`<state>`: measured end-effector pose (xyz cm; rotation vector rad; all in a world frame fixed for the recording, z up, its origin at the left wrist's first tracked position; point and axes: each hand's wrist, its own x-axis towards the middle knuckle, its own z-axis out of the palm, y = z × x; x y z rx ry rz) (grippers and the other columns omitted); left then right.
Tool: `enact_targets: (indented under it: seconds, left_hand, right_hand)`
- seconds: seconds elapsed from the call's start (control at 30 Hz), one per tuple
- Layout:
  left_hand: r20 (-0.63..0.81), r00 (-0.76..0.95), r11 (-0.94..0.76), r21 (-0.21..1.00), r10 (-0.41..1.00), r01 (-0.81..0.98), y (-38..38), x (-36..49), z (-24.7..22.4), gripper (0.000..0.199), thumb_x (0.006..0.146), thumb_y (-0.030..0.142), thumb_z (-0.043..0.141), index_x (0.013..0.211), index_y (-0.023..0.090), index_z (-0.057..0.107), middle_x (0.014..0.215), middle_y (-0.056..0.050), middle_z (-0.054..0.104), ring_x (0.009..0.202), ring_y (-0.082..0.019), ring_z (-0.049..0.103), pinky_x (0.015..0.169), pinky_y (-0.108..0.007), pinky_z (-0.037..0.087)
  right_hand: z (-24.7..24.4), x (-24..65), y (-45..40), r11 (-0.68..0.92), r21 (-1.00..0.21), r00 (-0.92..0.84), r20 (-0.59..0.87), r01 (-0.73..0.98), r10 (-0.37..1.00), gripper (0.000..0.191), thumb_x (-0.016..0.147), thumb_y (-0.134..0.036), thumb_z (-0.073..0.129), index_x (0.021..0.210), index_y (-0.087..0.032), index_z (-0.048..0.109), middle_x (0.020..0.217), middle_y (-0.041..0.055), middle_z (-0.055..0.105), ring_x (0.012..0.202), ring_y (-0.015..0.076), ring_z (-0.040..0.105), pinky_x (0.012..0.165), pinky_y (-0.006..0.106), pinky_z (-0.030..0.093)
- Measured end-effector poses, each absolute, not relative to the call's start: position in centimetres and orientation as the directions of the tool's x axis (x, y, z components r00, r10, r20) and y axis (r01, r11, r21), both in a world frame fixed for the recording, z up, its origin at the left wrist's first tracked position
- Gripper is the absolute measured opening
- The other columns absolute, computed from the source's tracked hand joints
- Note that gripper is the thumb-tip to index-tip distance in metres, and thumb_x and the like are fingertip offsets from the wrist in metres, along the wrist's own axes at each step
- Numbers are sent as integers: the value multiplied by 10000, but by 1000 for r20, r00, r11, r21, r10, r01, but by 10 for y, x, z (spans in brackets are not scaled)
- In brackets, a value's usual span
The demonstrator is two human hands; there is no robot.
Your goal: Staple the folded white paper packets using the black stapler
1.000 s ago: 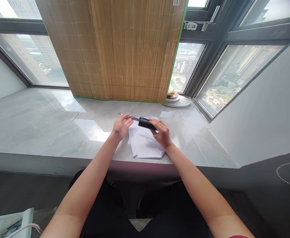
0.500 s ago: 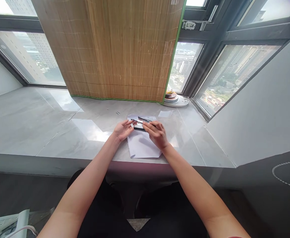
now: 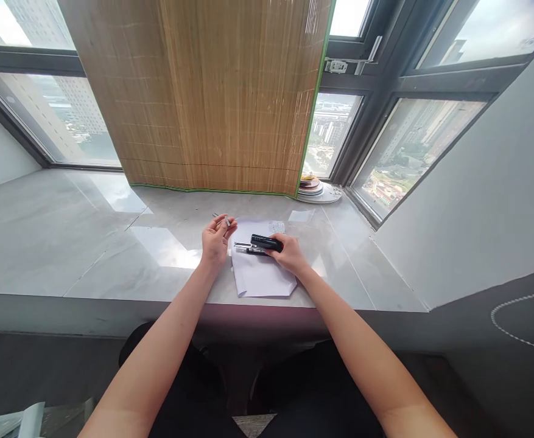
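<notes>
A black stapler (image 3: 267,243) is in my right hand (image 3: 289,254), whose fingers close around its right end. It lies sideways just over the white paper (image 3: 264,277), its top arm lifted apart from the base and a silvery magazine rail showing between. My left hand (image 3: 215,242) is raised to the left of the paper, palm turned inward. Its thumb and fingers pinch a small grey strip (image 3: 228,222) that looks like staples. Another small grey piece (image 3: 215,215) shows at the fingertips, on the sill behind them.
The paper rests on a grey marble-like windowsill (image 3: 111,261) near its front edge. A bamboo blind (image 3: 212,109) hangs down behind. Stacked plates (image 3: 315,188) stand at the back right by the window frame. A white beaded cord (image 3: 499,310) hangs at right.
My left hand has turned from palm-up beside the stapler to a pinch, moving left and away from it. My right hand has turned the stapler and lowered it toward the paper.
</notes>
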<state>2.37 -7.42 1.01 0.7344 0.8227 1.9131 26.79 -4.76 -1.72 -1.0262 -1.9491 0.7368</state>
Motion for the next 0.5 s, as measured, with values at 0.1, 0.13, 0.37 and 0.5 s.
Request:
enact_targets:
  seconds: [0.1, 0.13, 0.37, 0.5]
  left_hand:
    - [278, -343, -402, 836, 897, -373, -79, 31, 11, 438, 752, 430, 988, 1025, 187, 746, 952, -96, 834, 874, -215, 808, 902, -370, 634]
    - [304, -316, -407, 848, 899, -340, -81, 33, 11, 449, 739, 442, 993, 1017, 190, 747, 932, -96, 836, 882, -222, 810, 875, -357, 629]
    - [344, -132, -368, 880, 930, -302, -90, 38, 13, 460, 701, 420, 1011, 992, 199, 731, 774, -42, 809, 713, -186, 764, 720, -298, 591]
    - [328, -98, -341, 885, 940, -316, -95, 38, 15, 456, 704, 436, 1002, 960, 202, 708, 753, -32, 796, 683, -184, 746, 684, -295, 575]
  right_hand:
    - [-12, 265, -52, 645, -625, -343, 547, 440, 764, 385, 817, -279, 864, 1185, -224, 763, 1127, 101, 788, 1111, 321, 693, 971, 484, 592]
    - [-9, 263, -54, 700, -561, -321, 630, 441, 707, 418, 845, -303, 867, 1240, -234, 748, 1199, 116, 775, 1189, 338, 665, 1022, 515, 580]
    - [13, 230, -70, 912, -269, -440, 810, 309, 388, 205, 1041, -289, 689, 1243, -303, 723, 1252, 80, 779, 1159, 296, 691, 1034, 497, 593]
    - [17, 217, -74, 921, -269, -387, 847, 280, 365, 115, 1045, -263, 683, 1144, -296, 734, 1106, 65, 800, 1075, 273, 709, 944, 446, 618]
